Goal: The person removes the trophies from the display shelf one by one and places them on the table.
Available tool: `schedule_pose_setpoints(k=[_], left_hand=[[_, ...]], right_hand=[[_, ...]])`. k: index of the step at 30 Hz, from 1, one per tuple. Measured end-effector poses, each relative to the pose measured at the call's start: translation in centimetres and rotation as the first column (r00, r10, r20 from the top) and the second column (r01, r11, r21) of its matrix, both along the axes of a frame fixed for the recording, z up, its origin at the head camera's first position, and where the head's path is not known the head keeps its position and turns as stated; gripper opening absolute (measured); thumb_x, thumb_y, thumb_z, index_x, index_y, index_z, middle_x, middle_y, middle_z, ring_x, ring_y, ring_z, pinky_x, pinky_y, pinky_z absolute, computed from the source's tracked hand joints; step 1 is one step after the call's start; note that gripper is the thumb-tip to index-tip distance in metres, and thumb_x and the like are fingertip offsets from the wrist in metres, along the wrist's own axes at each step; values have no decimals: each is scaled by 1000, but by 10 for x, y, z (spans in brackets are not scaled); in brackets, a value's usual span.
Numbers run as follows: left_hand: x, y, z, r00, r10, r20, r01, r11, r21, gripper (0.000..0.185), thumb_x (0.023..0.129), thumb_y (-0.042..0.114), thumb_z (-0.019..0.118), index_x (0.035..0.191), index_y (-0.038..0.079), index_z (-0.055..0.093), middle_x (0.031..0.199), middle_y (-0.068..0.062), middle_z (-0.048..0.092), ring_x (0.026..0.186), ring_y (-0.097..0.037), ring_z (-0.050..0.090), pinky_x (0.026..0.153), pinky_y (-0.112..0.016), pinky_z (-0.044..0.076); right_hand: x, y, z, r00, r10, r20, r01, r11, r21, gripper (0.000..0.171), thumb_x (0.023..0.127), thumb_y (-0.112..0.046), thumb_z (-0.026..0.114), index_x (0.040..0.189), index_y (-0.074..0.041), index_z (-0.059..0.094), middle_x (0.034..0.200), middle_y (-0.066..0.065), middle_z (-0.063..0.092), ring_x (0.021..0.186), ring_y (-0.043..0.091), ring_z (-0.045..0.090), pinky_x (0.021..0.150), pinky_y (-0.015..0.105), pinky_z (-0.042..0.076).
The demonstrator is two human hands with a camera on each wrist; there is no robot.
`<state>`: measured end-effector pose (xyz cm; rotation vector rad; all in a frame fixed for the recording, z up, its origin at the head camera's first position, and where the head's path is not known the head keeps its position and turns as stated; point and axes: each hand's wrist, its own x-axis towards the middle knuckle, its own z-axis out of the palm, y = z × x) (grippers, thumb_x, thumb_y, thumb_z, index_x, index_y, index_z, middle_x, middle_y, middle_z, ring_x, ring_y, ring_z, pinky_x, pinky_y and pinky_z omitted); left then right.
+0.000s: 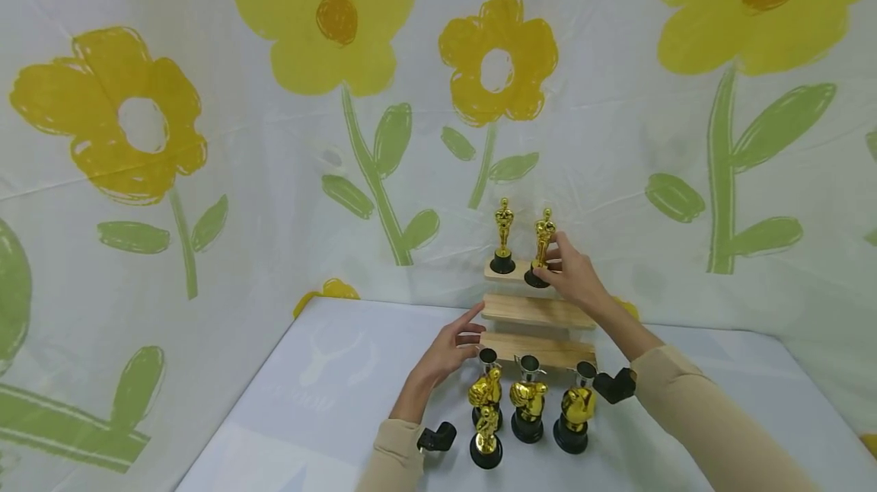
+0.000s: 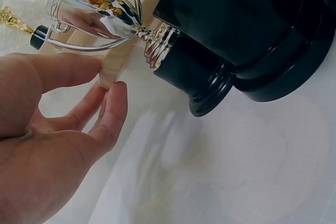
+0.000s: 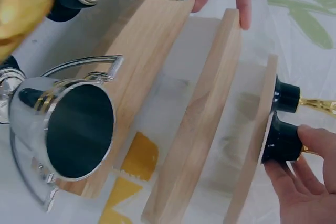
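2 unlabelled gold statuettes [image 1: 504, 235] by right hand [image 1: 574, 275]

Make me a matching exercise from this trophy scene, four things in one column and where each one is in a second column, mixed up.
Things:
1. right hand
2. left hand
3. gold statuette
4. silver cups

Places:
A. in a row before the bottom step
B. standing alone on the top step
C. fingers at the left end of the steps
D. gripping a second statuette at the top step's edge

Pairs: 1-D, 2-C, 3-B, 4-A
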<state>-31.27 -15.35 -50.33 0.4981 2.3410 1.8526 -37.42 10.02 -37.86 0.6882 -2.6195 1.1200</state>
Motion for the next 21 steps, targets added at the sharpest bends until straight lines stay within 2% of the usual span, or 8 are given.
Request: schedule_pose_setpoints(k=[9, 21], left_hand=[[-1, 0, -1, 1000, 12, 5, -12, 1000, -2, 82, 89, -11, 54, 153, 35, 32, 136, -22, 52, 123, -36, 54, 92, -39, 53], [-1, -1, 1, 1000, 7, 4, -7, 1000, 1, 82, 88, -12, 54, 154, 32, 32, 136, -24, 52, 123, -38, 54, 91, -39, 54]], right_hand=[[20, 8, 5, 999, 49, -17, -49, 999, -7, 49, 92, -12, 67, 128, 1, 37, 119, 31, 63, 107, 46, 65, 83, 48, 58], [62, 5, 11, 984, 159, -77, -160, 987, -19, 38, 88, -9, 71, 115, -5, 44, 111, 21, 67, 102, 40, 70, 80, 37, 60]])
